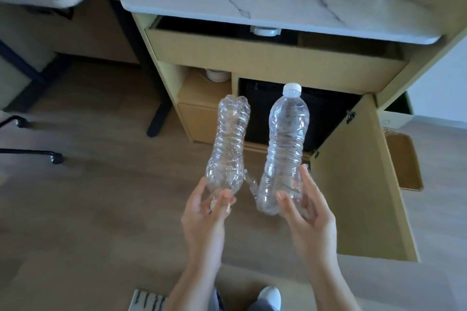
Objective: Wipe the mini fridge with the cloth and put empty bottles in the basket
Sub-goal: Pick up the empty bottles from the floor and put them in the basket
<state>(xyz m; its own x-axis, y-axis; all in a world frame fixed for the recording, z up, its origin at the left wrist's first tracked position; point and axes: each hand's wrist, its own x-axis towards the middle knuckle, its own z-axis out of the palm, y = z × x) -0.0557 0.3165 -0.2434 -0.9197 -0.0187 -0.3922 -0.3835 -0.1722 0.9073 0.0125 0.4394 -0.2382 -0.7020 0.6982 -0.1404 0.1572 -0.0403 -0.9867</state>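
Bottles: the left bottle [228, 149] and right bottle [285, 139] are held up in front of the cabinet [275, 65] and the black fridge [326, 113]. My left hand [204, 212] pinches its bottle at the neck end, base upward. My right hand [308, 214] curls loosely round the other's base, white cap [292, 89] on top. Both look thin, crumpled and very light. I'd expect them to buckle or slip, so the ribbed waist is the place for a gentle grip. I can read no labels or writing.
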